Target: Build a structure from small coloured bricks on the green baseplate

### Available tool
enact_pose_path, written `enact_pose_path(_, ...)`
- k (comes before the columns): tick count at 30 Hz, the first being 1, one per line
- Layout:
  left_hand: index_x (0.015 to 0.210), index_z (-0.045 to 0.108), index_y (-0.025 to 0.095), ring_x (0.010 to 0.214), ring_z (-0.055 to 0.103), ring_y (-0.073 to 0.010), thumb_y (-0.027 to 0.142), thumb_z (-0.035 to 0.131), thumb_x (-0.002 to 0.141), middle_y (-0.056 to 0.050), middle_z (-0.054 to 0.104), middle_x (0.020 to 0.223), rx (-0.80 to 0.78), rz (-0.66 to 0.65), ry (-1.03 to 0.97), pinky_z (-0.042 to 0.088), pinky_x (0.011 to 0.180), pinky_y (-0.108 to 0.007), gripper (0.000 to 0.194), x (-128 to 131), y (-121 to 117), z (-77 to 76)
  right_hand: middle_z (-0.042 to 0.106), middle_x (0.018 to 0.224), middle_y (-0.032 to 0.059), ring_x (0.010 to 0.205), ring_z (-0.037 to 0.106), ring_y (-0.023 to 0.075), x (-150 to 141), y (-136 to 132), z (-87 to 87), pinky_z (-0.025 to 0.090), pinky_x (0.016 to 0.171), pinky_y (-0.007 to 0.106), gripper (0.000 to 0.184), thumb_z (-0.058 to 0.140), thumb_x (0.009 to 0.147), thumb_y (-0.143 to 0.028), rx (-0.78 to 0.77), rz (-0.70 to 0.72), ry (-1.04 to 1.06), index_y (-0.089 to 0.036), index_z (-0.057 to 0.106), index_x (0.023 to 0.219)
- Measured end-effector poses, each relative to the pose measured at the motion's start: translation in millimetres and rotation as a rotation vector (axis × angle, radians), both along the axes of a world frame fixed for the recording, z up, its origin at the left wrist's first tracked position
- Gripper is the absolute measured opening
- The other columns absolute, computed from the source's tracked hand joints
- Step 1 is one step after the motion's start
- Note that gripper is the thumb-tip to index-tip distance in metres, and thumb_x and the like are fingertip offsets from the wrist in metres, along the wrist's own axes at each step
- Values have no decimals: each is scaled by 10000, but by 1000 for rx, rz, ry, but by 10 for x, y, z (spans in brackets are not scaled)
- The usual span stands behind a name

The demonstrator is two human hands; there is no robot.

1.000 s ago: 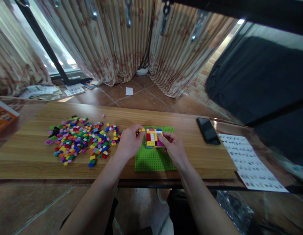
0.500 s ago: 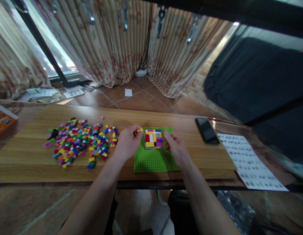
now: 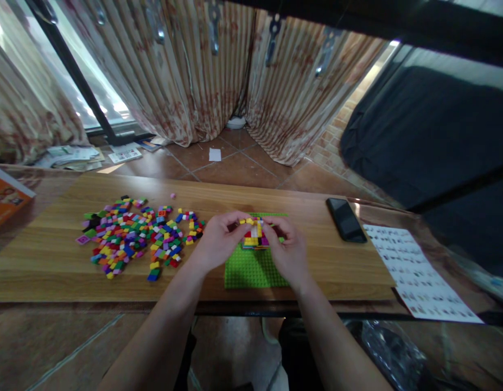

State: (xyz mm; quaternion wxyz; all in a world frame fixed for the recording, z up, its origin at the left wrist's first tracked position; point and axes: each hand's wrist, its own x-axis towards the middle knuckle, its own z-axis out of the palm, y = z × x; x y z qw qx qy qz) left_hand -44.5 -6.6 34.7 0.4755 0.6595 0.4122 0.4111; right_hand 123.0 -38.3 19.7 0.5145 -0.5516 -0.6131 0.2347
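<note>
A low block of stacked multicoloured toy bricks (image 3: 254, 242) sits on the green studded baseplate (image 3: 255, 274), partly covered by my fingers. My left hand (image 3: 222, 240) pinches a yellow brick (image 3: 247, 221) between thumb and fingertips, over the far left part of the block. From the other side, my right hand (image 3: 288, 245) reaches in with thumb and fingers drawn together at the block's right part. What those fingertips grip, if anything, is too small to make out.
Loose coloured bricks (image 3: 129, 233) lie heaped on the wooden table (image 3: 316, 277) to the left. A black phone (image 3: 346, 220) and a printed sheet (image 3: 418, 271) lie to the right. An orange printed box or book (image 3: 7, 195) is at the far left.
My left hand has brought the yellow brick rightward over the block. My right hand has moved left, so both hands' fingertips are now close together over it.
</note>
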Motion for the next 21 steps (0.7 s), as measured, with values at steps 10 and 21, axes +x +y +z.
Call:
enact_pose_path(10, 974, 714, 186, 782, 661, -162, 216, 542, 865, -36, 737, 897, 104, -27, 67, 519, 734, -271, 206, 59, -55, -21, 707, 891, 17, 771, 615, 160, -118, -14, 49, 490, 712, 303, 152, 653, 842, -322, 13, 34, 26, -246, 711, 959)
enact_pose_path(21, 1072, 654, 220, 852, 684, -170, 209, 520, 891, -24, 729, 964, 225, -6, 271, 517, 774, -284, 225, 95, -115, -26, 709, 830, 21, 707, 605, 150, -148, -24, 50, 494, 677, 295, 180, 610, 853, -329, -20, -28, 74, -220, 718, 948)
